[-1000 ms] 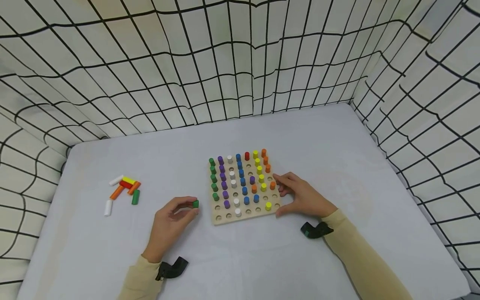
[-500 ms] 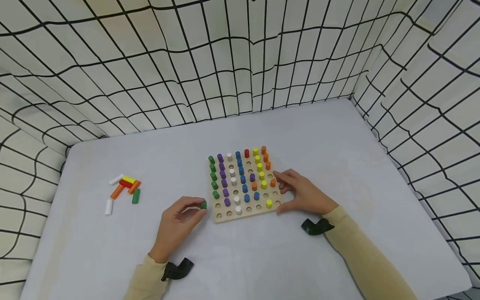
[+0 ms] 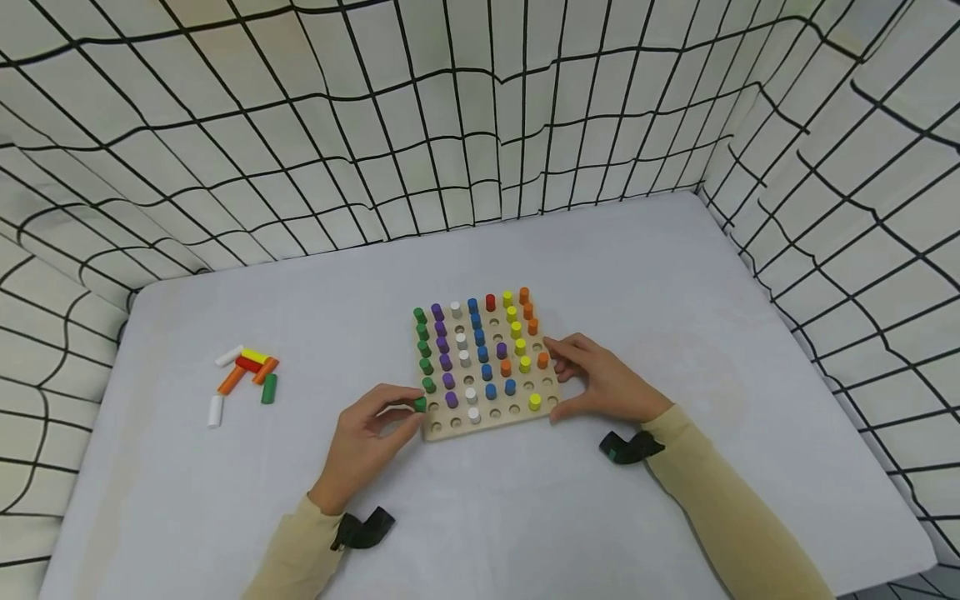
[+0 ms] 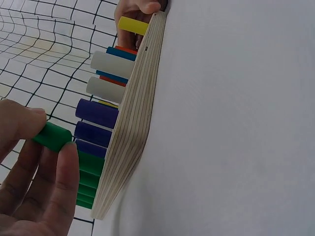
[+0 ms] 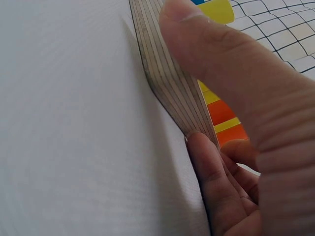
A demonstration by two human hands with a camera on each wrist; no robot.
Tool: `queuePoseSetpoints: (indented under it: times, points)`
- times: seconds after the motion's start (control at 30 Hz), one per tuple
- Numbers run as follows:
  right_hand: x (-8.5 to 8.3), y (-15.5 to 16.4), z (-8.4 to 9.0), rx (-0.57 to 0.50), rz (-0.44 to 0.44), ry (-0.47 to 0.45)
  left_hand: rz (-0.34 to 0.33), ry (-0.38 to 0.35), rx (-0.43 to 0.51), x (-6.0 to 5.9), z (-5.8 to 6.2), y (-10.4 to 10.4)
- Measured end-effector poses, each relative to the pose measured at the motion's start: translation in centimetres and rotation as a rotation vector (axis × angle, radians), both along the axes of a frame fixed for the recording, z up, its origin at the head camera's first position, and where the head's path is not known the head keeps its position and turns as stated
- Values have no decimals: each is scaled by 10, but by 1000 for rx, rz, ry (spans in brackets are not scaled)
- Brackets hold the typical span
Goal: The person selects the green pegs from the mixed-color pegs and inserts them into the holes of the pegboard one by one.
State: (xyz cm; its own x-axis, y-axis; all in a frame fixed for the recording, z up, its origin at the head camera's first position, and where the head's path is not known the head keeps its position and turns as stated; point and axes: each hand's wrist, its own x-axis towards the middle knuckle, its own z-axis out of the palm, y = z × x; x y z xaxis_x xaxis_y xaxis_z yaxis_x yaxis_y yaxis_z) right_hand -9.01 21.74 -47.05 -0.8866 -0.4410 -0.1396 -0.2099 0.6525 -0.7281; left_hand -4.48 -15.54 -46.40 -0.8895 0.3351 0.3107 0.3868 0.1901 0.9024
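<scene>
In the head view, a wooden pegboard (image 3: pixel 448 432) lies on the table, with rows of green, purple, white, blue, red, yellow and orange pegs and several bare holes. My left hand (image 3: pixel 372 442) pinches a green peg (image 4: pixel 53 136) between thumb and fingers, over the board's left edge near the front. In the left wrist view this peg is tilted and held above the board, close to the standing green pegs (image 4: pixel 89 169). My right hand (image 3: pixel 611 383) grips the board at its right edge, thumb by the near corner and fingers farther back; the right wrist view shows fingertips against the layered side.
Loose pegs lie in a small pile on the left, among them a red peg (image 3: pixel 248 364), a yellow peg (image 3: pixel 256 356) and a green peg (image 3: pixel 268 389). The white table (image 3: pixel 675 275) is bordered by a black grid net (image 3: pixel 420 108) at the back and sides.
My left hand has moved right with the green peg, from beside the board to over its left edge. The right hand has stayed at the board's right edge.
</scene>
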Motion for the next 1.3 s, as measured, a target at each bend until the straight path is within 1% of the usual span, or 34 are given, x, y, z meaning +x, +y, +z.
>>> queuePoseSetpoints:
  times: [0.13, 0.3, 0.4, 0.57, 0.67, 0.93, 1.1, 1.3]
  points:
    - [-1, -1, -1, 3, 2, 0, -4, 11, -21, -4, 0, 4]
    - [-2, -1, -2, 0, -3, 0, 16, 36, -44, -9, -1, 7]
    - [-2, -2, -2, -6, 0, -6, 28, 23, -32, -10, -2, 7]
    - [-2, -1, -1, -5, -2, -18, 44, -20, 12, -10, -2, 7]
    - [-2, -1, -1, 1, -3, -12, 49, -35, 18, -9, -4, 7]
    - [-1, -1, -1, 0, -1, -19, 70, -49, -11, -7, -10, 8]
    - [0, -1, -1, 9, -1, -16, 71, -63, -28, -7, -12, 8]
    - [-1, 0, -1, 12, 6, -7, 69, -40, -76, -8, -15, 7]
